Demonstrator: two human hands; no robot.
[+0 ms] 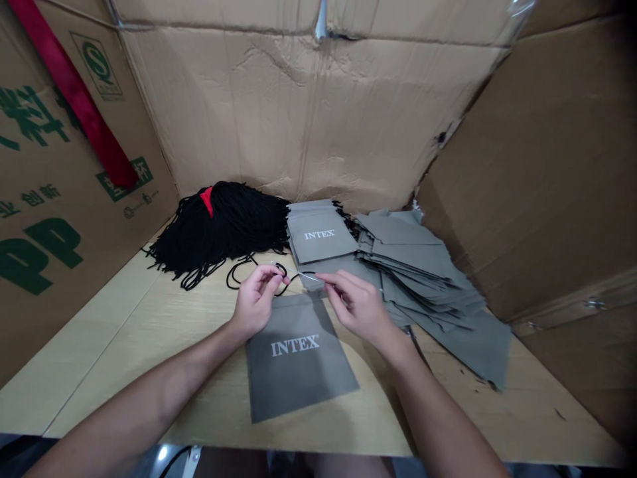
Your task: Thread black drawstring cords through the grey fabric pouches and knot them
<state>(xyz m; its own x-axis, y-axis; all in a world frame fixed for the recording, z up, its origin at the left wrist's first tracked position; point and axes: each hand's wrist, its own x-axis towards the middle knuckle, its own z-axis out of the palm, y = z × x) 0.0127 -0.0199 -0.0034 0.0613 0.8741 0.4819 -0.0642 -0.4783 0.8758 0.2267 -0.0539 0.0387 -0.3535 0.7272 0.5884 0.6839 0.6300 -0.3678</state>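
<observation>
A grey bag printed INTEX (302, 372) lies flat on the wooden table, just below both hands. My left hand (259, 295) pinches a black cord (233, 275) above the bag's top edge. Loops of that cord trail on the table to the left. My right hand (355, 302) is closed on one end of a thin, light-coloured needle-like tool (304, 274), which reaches across toward the left fingertips. Whether the cord passes through the tool is too small to tell.
Behind lie a heap of black cords (233, 216) with a red tie, a stack of INTEX bags (321, 232) and a loose pile of grey bags (428, 265) at right. Cardboard walls (279, 113) enclose the table (124, 372). A red ribbon (79, 99) hangs at left.
</observation>
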